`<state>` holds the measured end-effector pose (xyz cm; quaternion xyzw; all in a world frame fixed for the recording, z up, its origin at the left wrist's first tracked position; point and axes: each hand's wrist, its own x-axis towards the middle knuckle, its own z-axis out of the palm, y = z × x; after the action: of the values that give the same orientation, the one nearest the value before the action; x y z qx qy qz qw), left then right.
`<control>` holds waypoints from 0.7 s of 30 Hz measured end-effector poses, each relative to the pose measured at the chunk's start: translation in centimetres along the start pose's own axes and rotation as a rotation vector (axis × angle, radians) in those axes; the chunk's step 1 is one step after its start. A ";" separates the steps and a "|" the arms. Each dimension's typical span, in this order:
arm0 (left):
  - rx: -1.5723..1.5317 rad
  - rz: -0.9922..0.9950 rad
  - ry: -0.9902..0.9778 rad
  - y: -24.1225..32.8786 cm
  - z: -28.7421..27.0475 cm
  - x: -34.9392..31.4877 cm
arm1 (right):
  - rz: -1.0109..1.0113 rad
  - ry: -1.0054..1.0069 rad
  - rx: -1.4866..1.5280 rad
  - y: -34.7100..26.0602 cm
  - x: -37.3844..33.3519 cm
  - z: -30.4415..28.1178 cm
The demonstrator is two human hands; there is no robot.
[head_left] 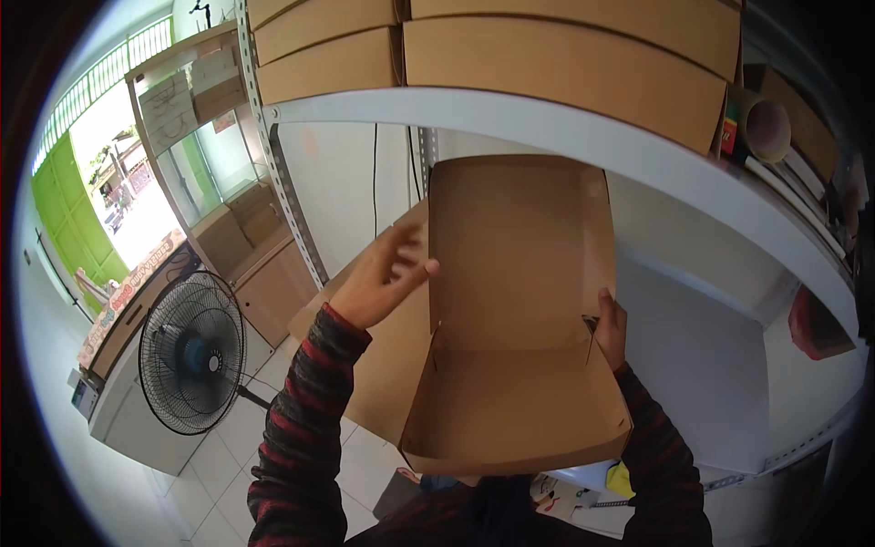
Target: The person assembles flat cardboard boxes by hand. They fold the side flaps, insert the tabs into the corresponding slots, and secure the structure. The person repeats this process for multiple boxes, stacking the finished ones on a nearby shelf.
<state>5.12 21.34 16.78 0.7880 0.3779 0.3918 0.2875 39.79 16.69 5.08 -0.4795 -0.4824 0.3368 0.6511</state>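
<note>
A brown cardboard box [515, 392] stands folded up in front of me, its lid [519, 246] raised at the back and its inside bare. My right hand [612, 330] grips the box's right side near the fold between lid and base, fingertips showing over the edge. At the lid's left edge is my left hand [378, 276], fingers apart and partly blurred, the thumb overlapping the edge. Whether that thumb touches the lid I cannot tell. Behind and left of the box lies a flat sheet of brown cardboard [383, 374], partly hidden by my left arm and the box.
Brown boxes [565, 68] are stacked on a white metal shelf [547, 114] above. A cardboard tube [764, 128] lies at that shelf's right end. On the left stand a black fan [193, 354] and a wooden cabinet [273, 296]. A red bag [814, 326] is at far right.
</note>
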 end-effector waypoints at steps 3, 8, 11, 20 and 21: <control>0.031 -0.063 -0.119 -0.7 2.0 -1.8 | -0.014 -0.031 0.001 -0.9 -0.4 0.7; 0.155 -0.055 -0.126 -2.1 2.6 -2.3 | -0.051 -0.054 0.144 -3.1 -1.1 1.8; -0.076 -0.030 0.028 -1.3 2.6 -1.8 | -0.172 -0.080 0.029 -2.9 -0.6 0.8; 0.155 0.081 0.195 -7.2 3.4 -2.0 | -0.258 -0.180 -0.316 -1.1 0.3 0.5; 0.097 0.072 0.211 -8.7 3.7 -2.4 | -0.240 -0.206 -0.381 -1.1 0.5 0.5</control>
<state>4.02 23.60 7.37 0.7684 0.3963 0.4637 0.1935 39.43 16.91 6.31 -0.4960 -0.6547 0.2070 0.5315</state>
